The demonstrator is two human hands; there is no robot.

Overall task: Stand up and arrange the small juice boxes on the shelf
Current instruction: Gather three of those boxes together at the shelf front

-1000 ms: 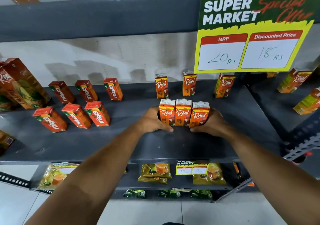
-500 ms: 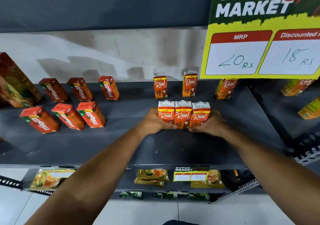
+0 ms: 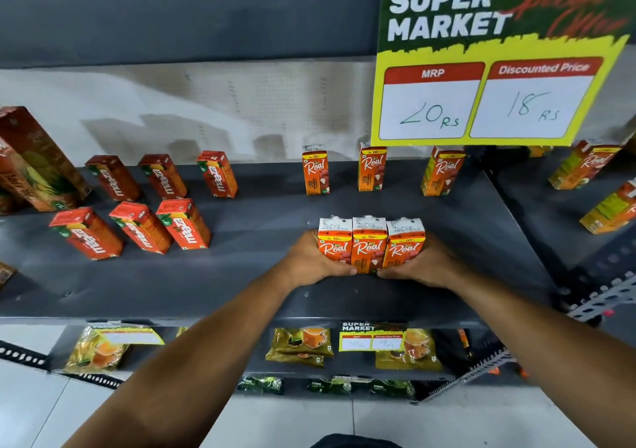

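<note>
Three small orange "Real" juice boxes (image 3: 370, 242) stand upright side by side on the dark grey shelf (image 3: 241, 282), pressed together. My left hand (image 3: 309, 258) clasps the left end of the row and my right hand (image 3: 418, 263) clasps the right end, fingertips curled under the front. Behind them, three more Real boxes (image 3: 372, 168) stand apart along the back. To the left, several red Maaza boxes (image 3: 182, 223) stand tilted in two rows.
A yellow and green price sign (image 3: 492, 69) hangs from the upper shelf at the right. A tall juice carton (image 3: 38, 162) leans at far left. More cartons (image 3: 585, 165) sit on the right-hand shelf. Tea packets (image 3: 299, 344) lie on the lower shelf.
Both hands stay clasped on the row of three Real boxes; the boxes have barely shifted. The view has tilted a little between frames.
</note>
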